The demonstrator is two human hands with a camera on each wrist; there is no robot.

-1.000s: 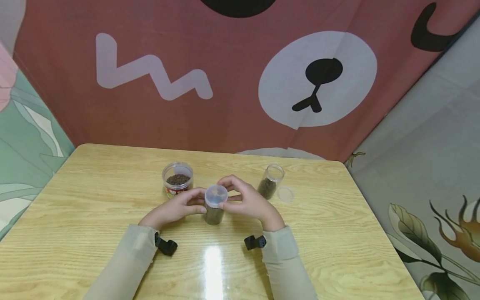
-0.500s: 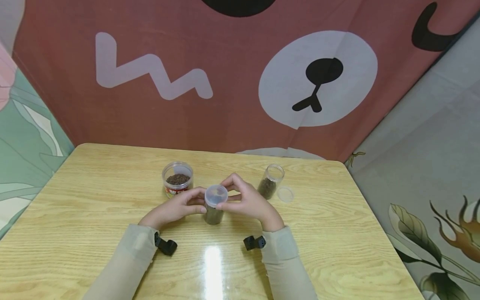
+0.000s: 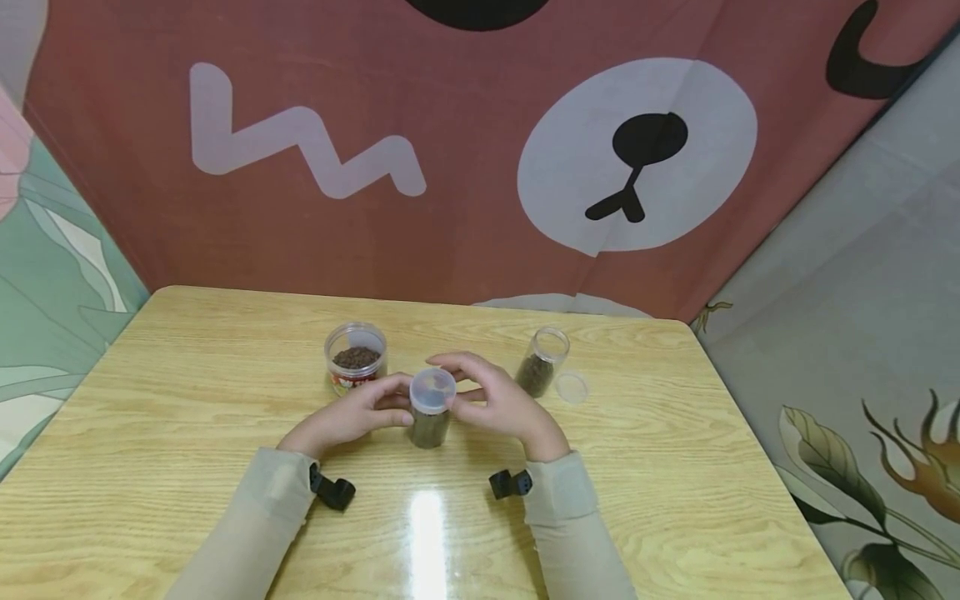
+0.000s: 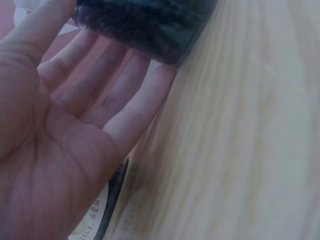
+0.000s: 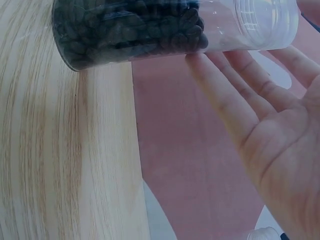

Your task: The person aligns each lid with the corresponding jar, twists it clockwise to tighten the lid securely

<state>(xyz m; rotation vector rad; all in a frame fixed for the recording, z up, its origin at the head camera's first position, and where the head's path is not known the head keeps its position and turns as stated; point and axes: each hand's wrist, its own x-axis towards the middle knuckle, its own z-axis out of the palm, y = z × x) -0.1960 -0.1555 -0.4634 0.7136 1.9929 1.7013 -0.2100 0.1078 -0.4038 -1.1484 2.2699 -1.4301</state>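
Note:
A clear plastic jar [image 3: 429,427], part filled with dark seed-like pieces, stands upright on the table between both hands. A translucent lid [image 3: 432,390] sits on its mouth. My left hand [image 3: 362,412] holds the jar from the left, thumb in front and fingers behind; in the left wrist view those fingers [image 4: 135,110] lie against its lower side. From the right, my right hand [image 3: 495,400] has its thumb at the lid's edge and its index finger across the back of it. Lower fingertips [image 5: 196,61] meet the jar wall in the right wrist view.
Behind my left hand stands a wide open jar [image 3: 356,360] of brown pellets with a red label. An open clear jar [image 3: 542,363] of dark pieces stands back right, a loose lid [image 3: 572,387] flat beside it. A printed cloth [image 3: 450,250] hangs behind the wooden table [image 3: 660,467].
My right thumb has slid from the lid's front toward its right side, and the index finger now reaches further left behind it. The left hand and jar stay nearly still.

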